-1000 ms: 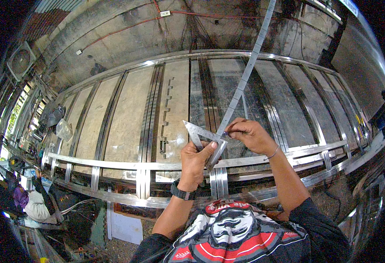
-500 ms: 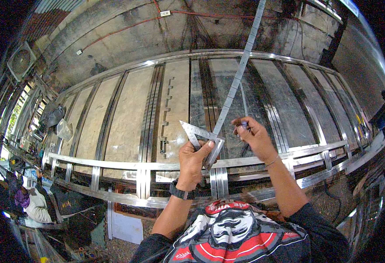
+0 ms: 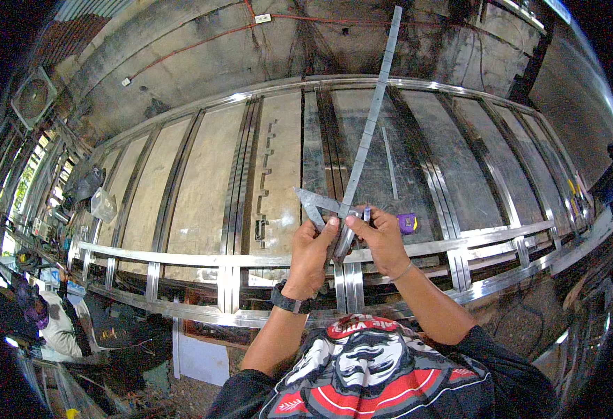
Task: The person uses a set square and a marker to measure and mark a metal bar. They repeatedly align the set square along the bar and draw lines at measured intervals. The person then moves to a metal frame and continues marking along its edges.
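In front of my chest, my left hand [image 3: 311, 253] is closed on a metal triangular square [image 3: 318, 200], thumb on top, with a short metal piece [image 3: 345, 244] under the grip. A long flat metal strip [image 3: 364, 146] with evenly spaced dark marks runs up and away from the square. My right hand [image 3: 382, 244] has come against the strip's near end, its thumb pressed there. Between its fingers stands a slim marker [image 3: 367, 214] with a bluish end. A purple and yellow object [image 3: 408, 223] shows just beside the right knuckles; its kind is unclear.
A long metal frame [image 3: 264, 262] with several crossbars spans the view before me, over pale and dark boards. A notched strip [image 3: 263, 188] and a thin narrow strip [image 3: 389, 162] lie inside it. A clear plastic container [image 3: 102, 207] stands at the left.
My right hand has moved left and down onto the strip's near end, uncovering the purple object. The strip's far end has dropped lower and shifted slightly left in view.
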Demonstrator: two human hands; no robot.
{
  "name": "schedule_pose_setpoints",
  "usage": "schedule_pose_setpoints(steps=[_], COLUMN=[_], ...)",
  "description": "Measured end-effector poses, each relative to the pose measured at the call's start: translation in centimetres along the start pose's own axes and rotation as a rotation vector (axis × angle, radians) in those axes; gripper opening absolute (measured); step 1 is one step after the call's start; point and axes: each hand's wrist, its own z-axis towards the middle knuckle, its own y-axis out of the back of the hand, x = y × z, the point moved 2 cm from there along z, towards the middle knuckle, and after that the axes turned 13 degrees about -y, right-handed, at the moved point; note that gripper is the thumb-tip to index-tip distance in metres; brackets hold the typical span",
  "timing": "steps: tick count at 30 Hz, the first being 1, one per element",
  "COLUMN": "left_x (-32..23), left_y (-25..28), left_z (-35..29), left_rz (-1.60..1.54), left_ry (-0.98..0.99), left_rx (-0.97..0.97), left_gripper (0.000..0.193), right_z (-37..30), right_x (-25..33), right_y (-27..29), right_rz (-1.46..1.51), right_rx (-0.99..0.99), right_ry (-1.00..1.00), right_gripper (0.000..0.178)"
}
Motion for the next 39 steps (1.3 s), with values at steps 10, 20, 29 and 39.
schedule_pose_setpoints(steps=[10, 20, 29, 39], left_x=[-0.3, 1.3, 0.3, -2.1], left_y=[-0.5, 1.1, 2.3, 4.0], left_z=[-1.1, -4.5, -2.0, 1.1], left_rz=[-0.211, 0.165, 0.151, 0.640], left_ry=[-0.028, -0.042, -0.355, -0.456], left_rx=[0.081, -0.108, -0.081, -0.128], left_gripper=[0.020, 0.016, 0.026, 0.030], right_z=[0.8, 1.1, 1.2, -1.9], right_x=[-0.5, 0.8, 0.3, 2.8], right_y=[-0.2, 0.1, 4.1, 5.1], right_rz=[0.094, -0.069, -0.132, -0.634], right_rx=[-0.077, -0.144, -0.255, -0.375], right_ry=[0.102, 0.079, 0.042, 0.415], right_gripper=[0.012, 0.021, 0.014, 0.020])
